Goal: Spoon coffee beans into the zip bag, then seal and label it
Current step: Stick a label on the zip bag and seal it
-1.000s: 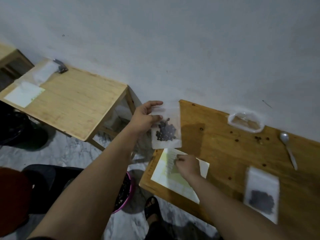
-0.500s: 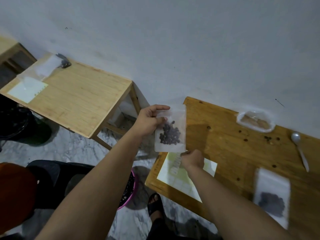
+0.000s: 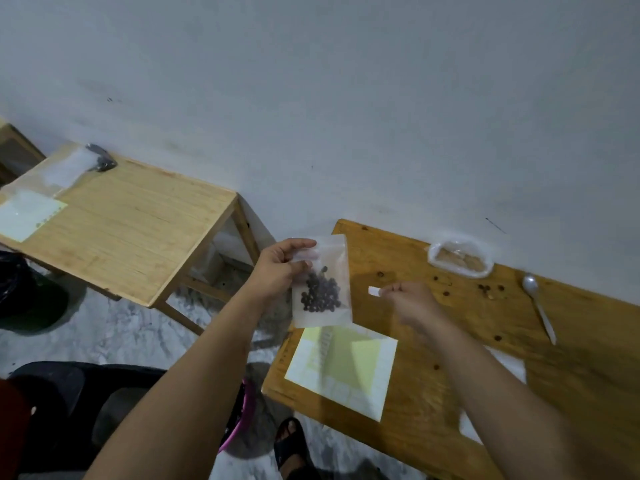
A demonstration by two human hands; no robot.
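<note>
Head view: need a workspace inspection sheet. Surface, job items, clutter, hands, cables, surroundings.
Surface: wooden table, set against a grey wall.
Job's things: zip bag with coffee beans inside, held upright off the table, seal state unclear; label sheet flat at the table's near corner; spoon lying on the table.
Clutter: loose beans scattered on the table; open clear bag by the wall; white packet partly hidden by the right forearm.
Grippers: left hand grips the zip bag's top; right hand pinches a small white label, apart from the bag.
Cables: nothing seen.
Surroundings: second table at left, with plastic bags and a sheet on it; pink-rimmed basin on the floor.
</note>
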